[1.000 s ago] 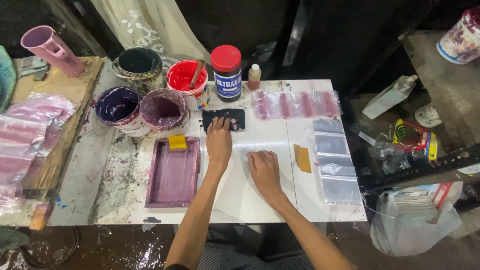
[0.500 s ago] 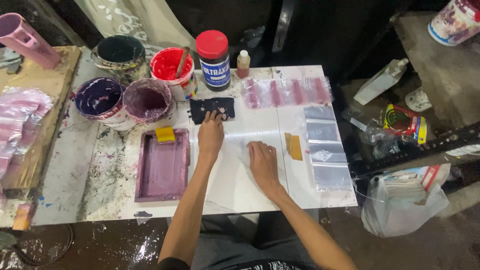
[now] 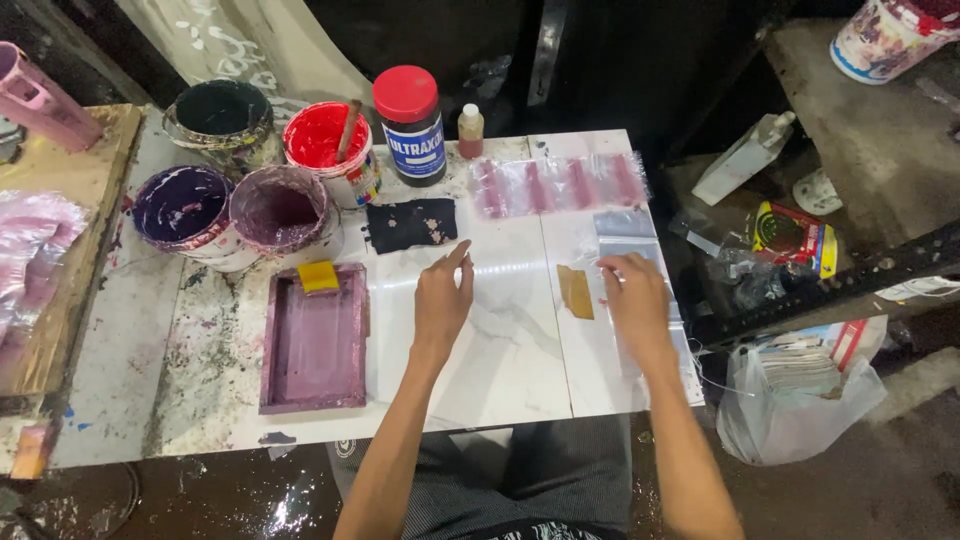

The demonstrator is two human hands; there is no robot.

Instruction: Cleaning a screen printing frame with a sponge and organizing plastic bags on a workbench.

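Left hand [image 3: 442, 305] fingers spread on the table [image 3: 500, 370] — right hand [image 3: 635, 300] pinching a clear bag [image 3: 628, 225].

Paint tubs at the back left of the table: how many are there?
4: a dark tub at the back, a red tub beside it holding a stick, a deep purple tub in front, and a mauve tub beside that.

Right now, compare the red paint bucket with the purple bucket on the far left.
The red paint bucket holds bright red paint with a stick standing in it; the purple bucket holds dark purple paint and no stick. The red one stands farther back, near the red-lidded jar; the purple one sits nearer the tray. Both are round, open and paint-smeared.
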